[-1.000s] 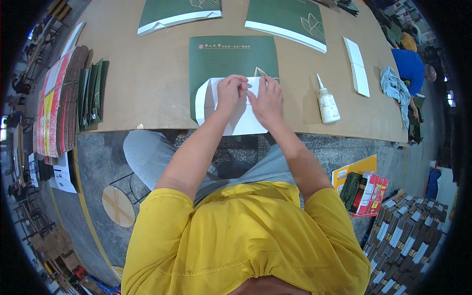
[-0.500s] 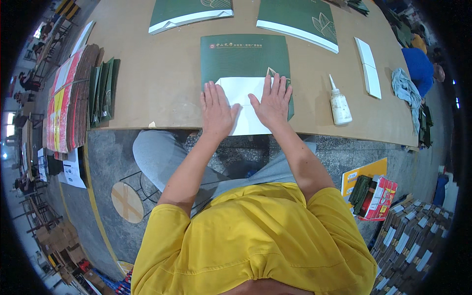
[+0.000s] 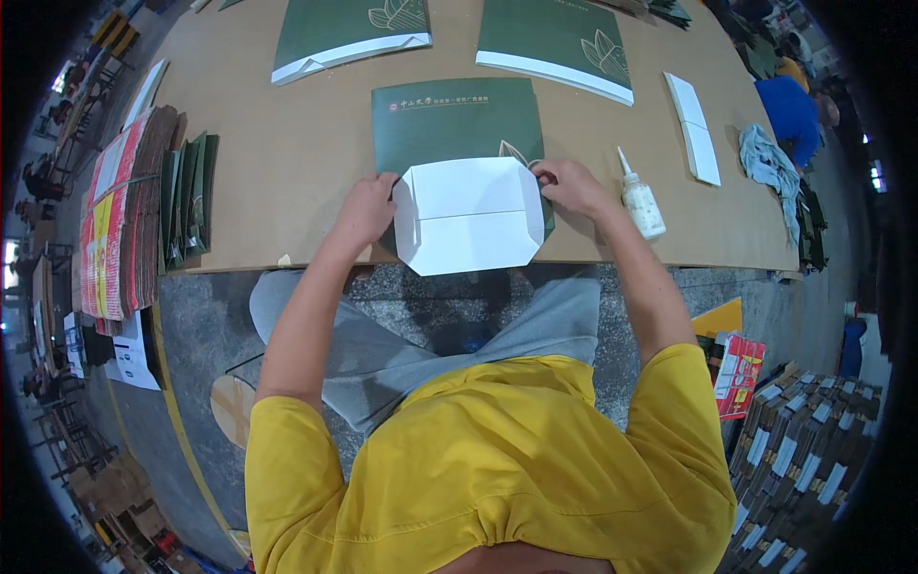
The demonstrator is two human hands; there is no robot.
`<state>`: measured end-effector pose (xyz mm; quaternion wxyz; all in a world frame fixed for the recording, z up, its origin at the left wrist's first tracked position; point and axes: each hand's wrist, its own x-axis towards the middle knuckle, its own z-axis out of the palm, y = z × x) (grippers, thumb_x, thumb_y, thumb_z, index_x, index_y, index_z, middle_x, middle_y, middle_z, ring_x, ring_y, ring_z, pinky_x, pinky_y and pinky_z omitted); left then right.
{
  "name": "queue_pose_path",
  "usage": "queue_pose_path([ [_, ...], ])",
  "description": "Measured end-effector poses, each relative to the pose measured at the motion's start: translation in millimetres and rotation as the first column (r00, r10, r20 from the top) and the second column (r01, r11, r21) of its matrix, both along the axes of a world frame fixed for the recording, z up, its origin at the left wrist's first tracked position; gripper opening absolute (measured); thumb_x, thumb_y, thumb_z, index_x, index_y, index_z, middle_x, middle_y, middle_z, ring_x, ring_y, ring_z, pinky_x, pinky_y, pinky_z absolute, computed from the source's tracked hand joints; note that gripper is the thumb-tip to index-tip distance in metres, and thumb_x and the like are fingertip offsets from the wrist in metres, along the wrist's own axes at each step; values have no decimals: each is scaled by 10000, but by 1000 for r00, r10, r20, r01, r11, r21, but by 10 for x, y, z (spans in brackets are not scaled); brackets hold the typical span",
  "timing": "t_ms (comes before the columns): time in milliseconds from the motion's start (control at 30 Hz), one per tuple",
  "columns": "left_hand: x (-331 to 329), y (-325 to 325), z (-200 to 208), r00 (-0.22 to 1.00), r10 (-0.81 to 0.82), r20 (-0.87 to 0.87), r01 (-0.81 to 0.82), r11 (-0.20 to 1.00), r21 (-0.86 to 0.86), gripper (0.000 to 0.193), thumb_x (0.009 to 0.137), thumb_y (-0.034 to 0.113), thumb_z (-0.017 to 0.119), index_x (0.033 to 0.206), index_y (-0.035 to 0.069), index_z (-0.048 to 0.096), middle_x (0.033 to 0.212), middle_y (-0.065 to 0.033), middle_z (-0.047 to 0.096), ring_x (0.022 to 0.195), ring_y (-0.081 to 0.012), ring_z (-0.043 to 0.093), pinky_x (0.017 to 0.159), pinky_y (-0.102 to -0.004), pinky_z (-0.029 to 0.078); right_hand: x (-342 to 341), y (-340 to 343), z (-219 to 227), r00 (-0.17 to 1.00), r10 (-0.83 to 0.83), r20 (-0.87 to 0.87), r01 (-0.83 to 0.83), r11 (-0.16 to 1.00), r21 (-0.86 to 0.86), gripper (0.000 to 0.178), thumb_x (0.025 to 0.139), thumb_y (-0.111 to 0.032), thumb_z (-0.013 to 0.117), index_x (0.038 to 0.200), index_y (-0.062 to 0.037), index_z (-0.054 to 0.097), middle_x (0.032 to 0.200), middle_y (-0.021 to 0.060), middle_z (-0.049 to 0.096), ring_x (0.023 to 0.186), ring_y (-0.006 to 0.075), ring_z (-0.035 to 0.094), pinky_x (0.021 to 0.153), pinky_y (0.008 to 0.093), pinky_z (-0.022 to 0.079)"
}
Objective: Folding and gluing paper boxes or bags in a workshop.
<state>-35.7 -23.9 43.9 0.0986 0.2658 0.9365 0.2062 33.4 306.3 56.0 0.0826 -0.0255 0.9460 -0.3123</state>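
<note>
A green paper bag [image 3: 449,124] lies flat in front of me, with gold print and part of a gold flower outline. Its white bottom [image 3: 469,196] is spread into an eight-sided shape with a crease across the middle, reaching the table's near edge. At the left corner of that bottom, my left hand [image 3: 366,212] has its fingers closed on the bag's edge. My right hand [image 3: 571,187] pinches the opposite edge; its fingertips are partly hidden. Just right of that hand stands or lies a white glue bottle [image 3: 643,206] with a pointed nozzle; I cannot tell which.
Two more green bags with white folded bottoms, one [image 3: 354,33] left and one [image 3: 555,43] right, lie farther back. A folded white card [image 3: 693,129] and a light blue cloth [image 3: 770,172] are at right. Green folded bags [image 3: 186,201] and a strapped bundle [image 3: 120,210] stand left.
My hands lay flat on the white part; now they have moved apart and grip its two sides. The white bottom has widened from a folded panel into an eight-sided shape.
</note>
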Motion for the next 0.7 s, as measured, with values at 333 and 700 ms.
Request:
queue_pose_path([
  [333, -281, 39, 65, 944, -140, 298, 193, 969, -154, 309, 666, 104, 653, 962, 41, 589, 900, -153, 629, 852, -347, 603, 743, -406, 494, -143, -182, 33, 976, 218, 29, -211, 894, 394, 176, 674, -85, 594, 848, -57, 603, 823, 146, 612, 832, 321, 596, 734, 409, 486],
  [700, 143, 381, 73, 865, -326, -382, 268, 943, -196, 124, 740, 125, 538, 851, 91, 584, 842, -82, 551, 873, -256, 540, 712, -374, 446, 14, -610, -25, 842, 425, -331, -209, 823, 528, 169, 729, -94, 556, 898, -93, 559, 844, 65, 530, 841, 243, 550, 672, 377, 462],
])
